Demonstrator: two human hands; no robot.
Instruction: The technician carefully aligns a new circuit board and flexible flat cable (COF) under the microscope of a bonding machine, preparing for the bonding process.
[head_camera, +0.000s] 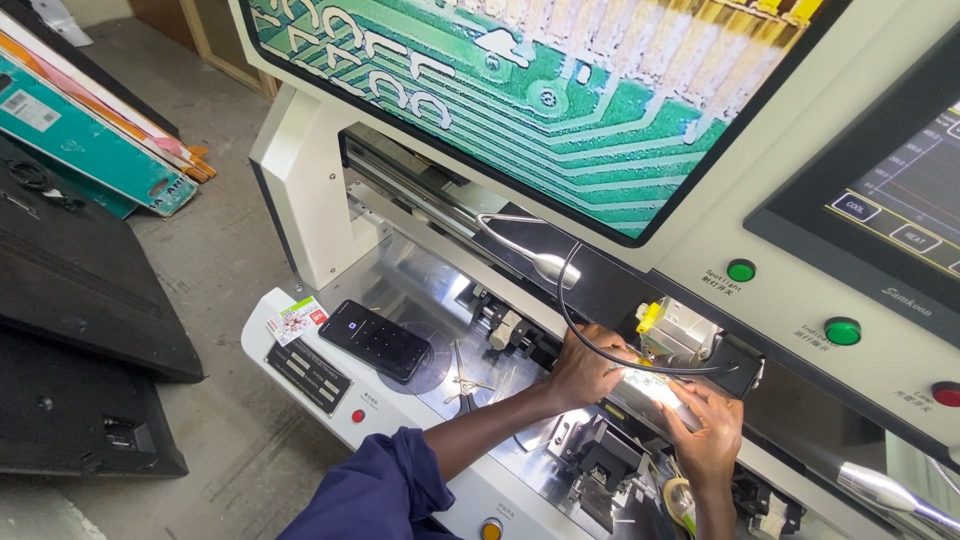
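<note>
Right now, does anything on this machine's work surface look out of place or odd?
Yes. A black smartphone and loose tweezers lie on the metal bed, beside where the left hand and right hand work under the lamp.

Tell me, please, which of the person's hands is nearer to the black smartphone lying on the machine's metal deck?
Left. The left hand works just right of the smartphone, past the small pliers; the right hand is farther right, under the lit spot.

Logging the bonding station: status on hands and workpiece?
Left hand and right hand both at lit strip under bonding head. Grip unclear. Black cable crosses left hand.
</note>
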